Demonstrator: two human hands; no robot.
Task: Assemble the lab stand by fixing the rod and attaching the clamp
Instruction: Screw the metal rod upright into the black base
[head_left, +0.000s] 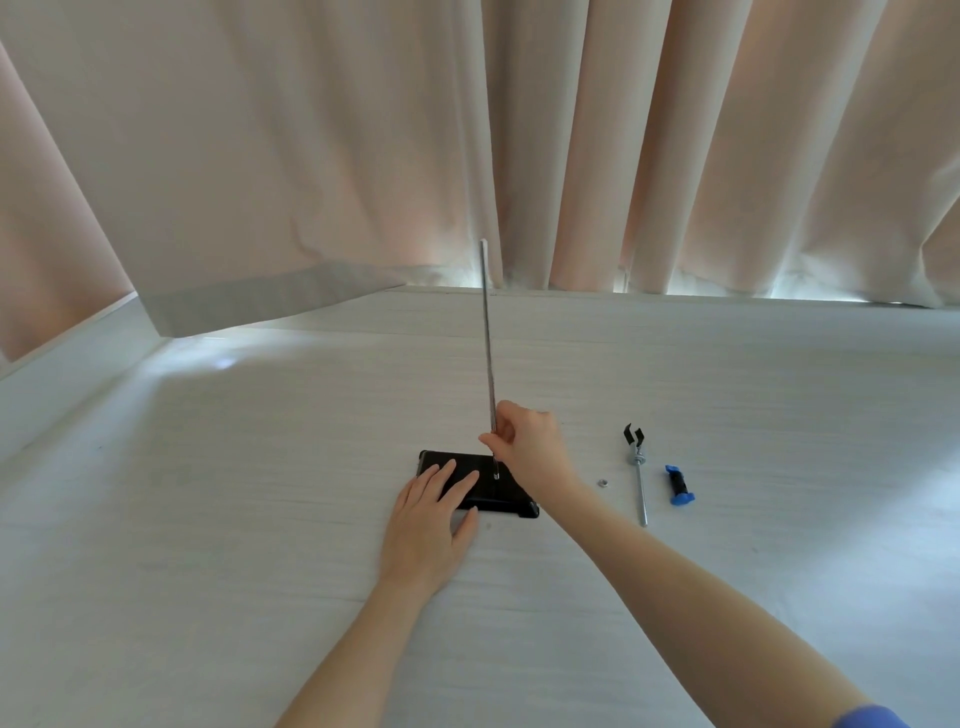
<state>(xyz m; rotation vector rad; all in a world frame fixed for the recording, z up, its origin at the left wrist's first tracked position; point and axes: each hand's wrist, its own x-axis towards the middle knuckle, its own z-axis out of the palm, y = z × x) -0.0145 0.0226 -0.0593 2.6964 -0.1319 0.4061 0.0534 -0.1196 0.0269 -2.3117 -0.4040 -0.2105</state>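
A black rectangular base (506, 493) lies flat on the white table. A thin metal rod (487, 332) stands upright with its lower end on the base. My right hand (527, 441) pinches the rod just above the base. My left hand (431, 512) lies flat with straight fingers pressing on the base's left part. To the right lie a metal clamp with a black jaw (637, 462), a blue and black clamp holder (679, 485) and a small nut (602, 482).
The white table (260, 493) runs back to a wall edge. Pale pink curtains (675, 156) hang behind it, and one curtain panel (260, 291) drapes over the table's back left.
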